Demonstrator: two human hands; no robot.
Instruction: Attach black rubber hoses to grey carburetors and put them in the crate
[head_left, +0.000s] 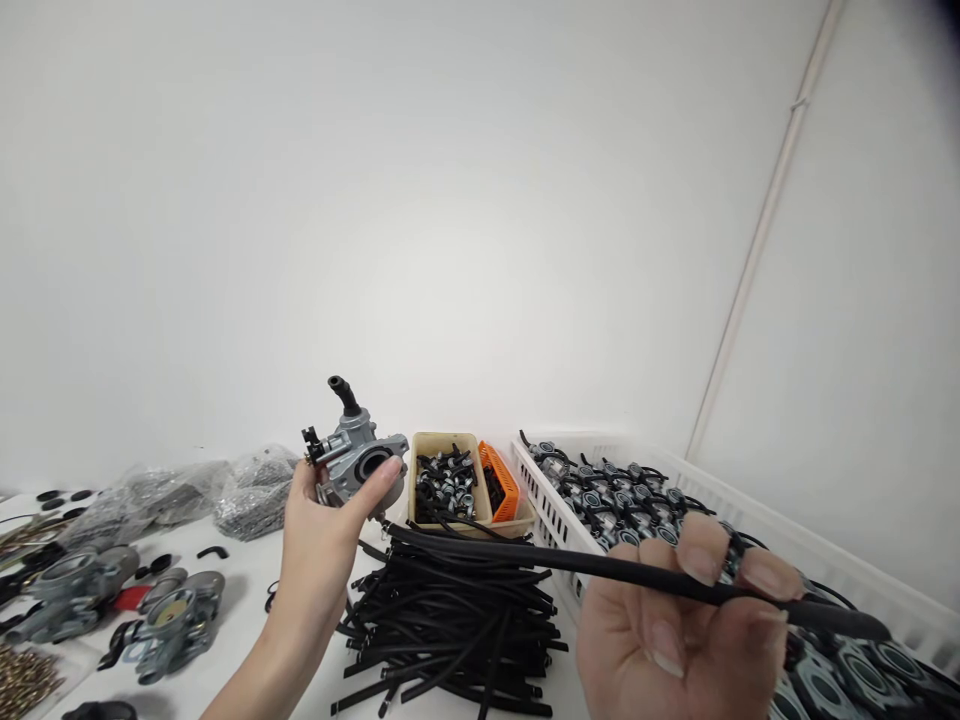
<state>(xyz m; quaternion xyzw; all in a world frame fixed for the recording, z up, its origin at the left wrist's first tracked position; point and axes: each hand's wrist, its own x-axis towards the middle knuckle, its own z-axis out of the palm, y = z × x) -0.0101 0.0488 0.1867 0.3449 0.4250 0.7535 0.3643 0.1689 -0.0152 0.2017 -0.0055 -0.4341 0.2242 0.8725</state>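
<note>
A grey metal carburetor (358, 455) with a black rubber elbow on top is gripped in my left hand (328, 530), the thumb across its flange. My right hand (675, 640) pinches a long black rubber hose (577, 562) between thumb and fingers, near the camera. The hose stretches leftward to just below the carburetor; whether its end is joined there I cannot tell. Beneath it on the table lies a pile of black hoses (457, 625).
Behind the pile stand a cream bin (482, 500) of small fittings and an orange basket (511, 485). A white crate (847, 575) of carburetors fills the right. Loose carburetors (176, 620), plastic bags (259, 490) and brass pieces (26, 680) lie left. A wall rises behind.
</note>
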